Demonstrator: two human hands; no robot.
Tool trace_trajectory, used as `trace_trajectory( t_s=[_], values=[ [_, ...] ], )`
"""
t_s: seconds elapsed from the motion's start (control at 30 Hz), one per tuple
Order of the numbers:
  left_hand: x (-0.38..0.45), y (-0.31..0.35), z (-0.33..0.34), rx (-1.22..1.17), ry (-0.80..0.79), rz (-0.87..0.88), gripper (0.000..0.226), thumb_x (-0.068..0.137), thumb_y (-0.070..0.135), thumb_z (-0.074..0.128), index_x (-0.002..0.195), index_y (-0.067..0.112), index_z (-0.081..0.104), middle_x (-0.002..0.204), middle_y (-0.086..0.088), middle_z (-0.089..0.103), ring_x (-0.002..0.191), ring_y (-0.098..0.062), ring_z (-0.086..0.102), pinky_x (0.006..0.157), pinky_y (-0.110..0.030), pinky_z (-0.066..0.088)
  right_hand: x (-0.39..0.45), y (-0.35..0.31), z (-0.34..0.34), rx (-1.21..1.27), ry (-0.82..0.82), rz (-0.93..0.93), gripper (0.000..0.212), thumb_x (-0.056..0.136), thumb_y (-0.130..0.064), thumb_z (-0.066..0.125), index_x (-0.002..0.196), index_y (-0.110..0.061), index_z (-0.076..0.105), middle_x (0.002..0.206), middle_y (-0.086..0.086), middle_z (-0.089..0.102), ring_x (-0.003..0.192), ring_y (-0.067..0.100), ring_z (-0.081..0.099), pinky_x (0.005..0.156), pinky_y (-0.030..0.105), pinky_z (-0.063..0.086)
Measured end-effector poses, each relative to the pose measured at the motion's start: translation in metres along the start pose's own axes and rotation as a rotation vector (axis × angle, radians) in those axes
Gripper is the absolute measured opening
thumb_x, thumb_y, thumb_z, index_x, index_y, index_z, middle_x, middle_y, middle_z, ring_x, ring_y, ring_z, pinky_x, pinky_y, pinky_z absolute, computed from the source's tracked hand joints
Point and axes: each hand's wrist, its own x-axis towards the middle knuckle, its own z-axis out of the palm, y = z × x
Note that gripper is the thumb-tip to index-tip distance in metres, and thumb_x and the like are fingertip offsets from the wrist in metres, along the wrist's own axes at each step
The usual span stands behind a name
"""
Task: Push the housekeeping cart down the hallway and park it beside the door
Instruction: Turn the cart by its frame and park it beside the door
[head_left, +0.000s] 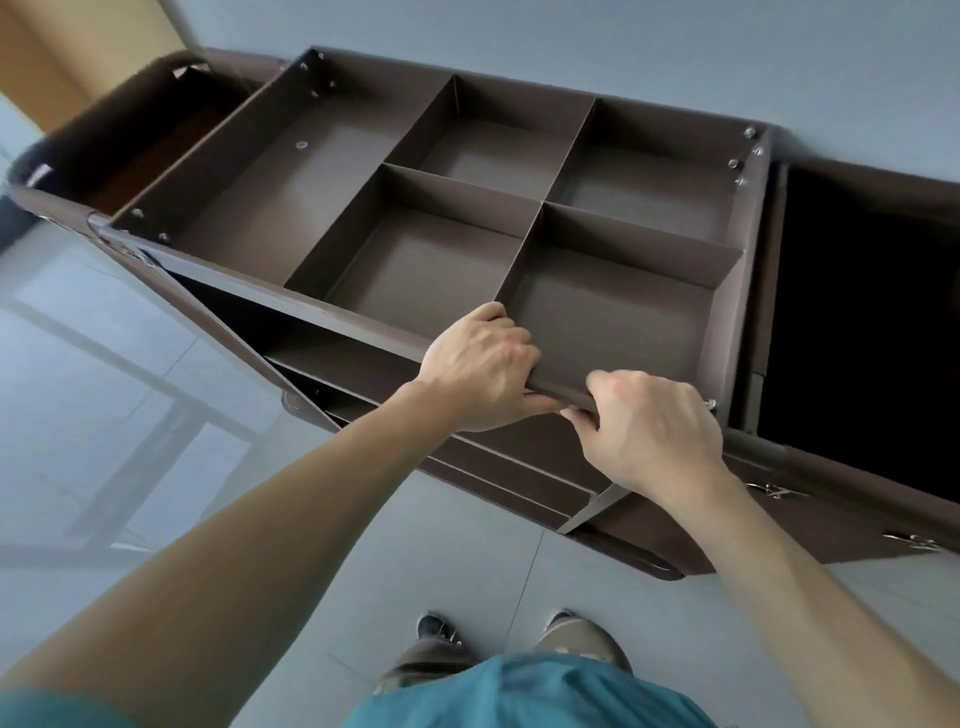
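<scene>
A dark brown housekeeping cart (322, 171) fills the middle of the head view, its long far side close against a pale wall. Its top tray is split into several bare compartments. My left hand (478, 366) grips the near rim of the tray, fingers curled over the edge. My right hand (652, 431) grips the same rim just to the right, thumb under it. Open shelves show below the rim. A brown bag (135, 135) hangs at the cart's left end and a dark bag (862, 312) at its right end.
A tan wooden surface, perhaps a door or frame (67, 47), stands at the upper left beyond the cart. The pale wall (623, 47) runs behind the cart. Glossy grey floor tiles (104, 389) spread to the left and under my feet (436, 626).
</scene>
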Motion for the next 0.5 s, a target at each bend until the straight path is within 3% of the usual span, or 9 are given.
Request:
trace_trajectory(
  t_s=[0.1,0.2,0.37,0.5],
  values=[
    [-0.005,0.001,0.001,-0.011,0.033,-0.035,0.076,0.086,0.078,0.022,0.092,0.018,0.069,0.097,0.0,0.063,0.098,-0.022,0.054,0.099,-0.035,0.039,0.002,0.001,0.0,0.016,0.0,-0.007,0.046,0.091,-0.048,0.065,0.067,-0.03,0.031,0.058,-0.01,0.039,0.043,0.016,0.032,0.044,0.026,0.017],
    [-0.008,0.006,0.002,-0.024,0.056,-0.077,0.08,0.084,0.079,0.022,0.108,0.019,0.067,0.117,-0.002,0.06,0.117,-0.023,0.048,0.107,-0.037,0.036,0.002,0.002,-0.001,0.035,-0.029,0.024,0.049,0.092,-0.051,0.063,0.064,-0.029,0.029,0.057,-0.013,0.037,0.043,0.012,0.029,0.046,0.029,0.023],
    [-0.02,0.003,0.006,-0.122,0.174,-0.069,0.077,0.087,0.075,0.034,0.126,0.015,0.061,0.141,-0.008,0.053,0.134,-0.027,0.04,0.115,-0.041,0.027,0.004,0.001,-0.009,0.129,-0.126,0.116,0.045,0.088,-0.07,0.051,0.07,-0.03,0.043,0.07,-0.012,0.05,0.058,0.013,0.047,0.052,0.034,0.035],
    [-0.053,-0.032,0.006,-0.135,0.24,-0.083,0.075,0.092,0.074,0.037,0.139,0.017,0.051,0.148,-0.008,0.049,0.138,-0.028,0.036,0.118,-0.043,0.026,0.015,-0.026,-0.018,0.285,-0.125,0.11,0.026,0.089,-0.056,0.065,0.091,-0.032,0.054,0.091,-0.016,0.056,0.082,0.009,0.056,0.063,0.029,0.048]
  ],
)
